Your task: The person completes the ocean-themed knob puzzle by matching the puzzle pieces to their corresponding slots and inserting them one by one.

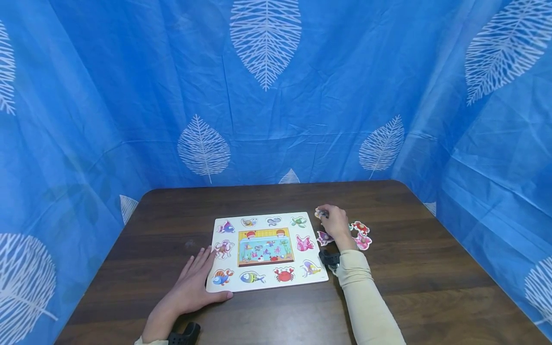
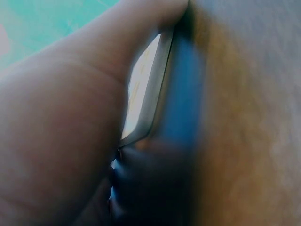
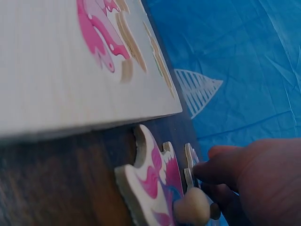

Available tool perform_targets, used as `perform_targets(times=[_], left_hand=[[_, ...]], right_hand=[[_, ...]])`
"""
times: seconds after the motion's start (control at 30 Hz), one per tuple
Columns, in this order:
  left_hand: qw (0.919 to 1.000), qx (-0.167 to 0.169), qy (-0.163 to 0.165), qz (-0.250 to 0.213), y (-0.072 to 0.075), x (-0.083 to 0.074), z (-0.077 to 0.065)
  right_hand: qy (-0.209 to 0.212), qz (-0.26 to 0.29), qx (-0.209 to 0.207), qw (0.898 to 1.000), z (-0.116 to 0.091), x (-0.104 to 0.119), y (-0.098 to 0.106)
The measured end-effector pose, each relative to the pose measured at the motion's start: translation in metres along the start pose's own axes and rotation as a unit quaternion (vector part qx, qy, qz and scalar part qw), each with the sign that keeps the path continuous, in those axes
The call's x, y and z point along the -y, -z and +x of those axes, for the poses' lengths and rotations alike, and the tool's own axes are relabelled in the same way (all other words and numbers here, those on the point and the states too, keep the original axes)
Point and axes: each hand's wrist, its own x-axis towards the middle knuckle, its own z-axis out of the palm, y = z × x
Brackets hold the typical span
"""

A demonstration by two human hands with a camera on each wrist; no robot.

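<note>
A white wooden puzzle board (image 1: 267, 284) with sea-animal shapes round an aquarium picture lies on the table. My left hand (image 1: 194, 282) rests at its lower left corner, fingers stretched along the left side and thumb by the near edge. Beyond the board's right side, my right hand (image 1: 335, 224) pinches a small puzzle piece (image 1: 318, 213) between bent fingers. A purple-pink fish piece (image 1: 324, 238) lies near that wrist; the right wrist view shows its round wooden knob (image 3: 193, 207). In the left wrist view, the hand (image 2: 61, 132) covers much of the board.
Right of my right hand lie a red piece (image 1: 360, 227) and a pink piece (image 1: 362, 241), partly overlapping others behind the hand. The dark wooden table (image 1: 431, 268) extends to both sides. A blue curtain (image 1: 310, 120) with white leaves hangs round its far side.
</note>
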Motion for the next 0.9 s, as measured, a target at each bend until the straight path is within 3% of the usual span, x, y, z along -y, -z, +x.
perform_targets(times=[0.63,0.9], left_hand=[[1.0,0.007,-0.002,0.002,0.004,-0.003,-0.002],[0.9999,0.007,-0.006,0.004,0.004,-0.002,-0.002]], right_hand=[[-0.001,0.006,-0.009,1.0,0.0,0.0,0.006],[0.036,-0.004,-0.017,0.999,-0.002,0.009,0.009]])
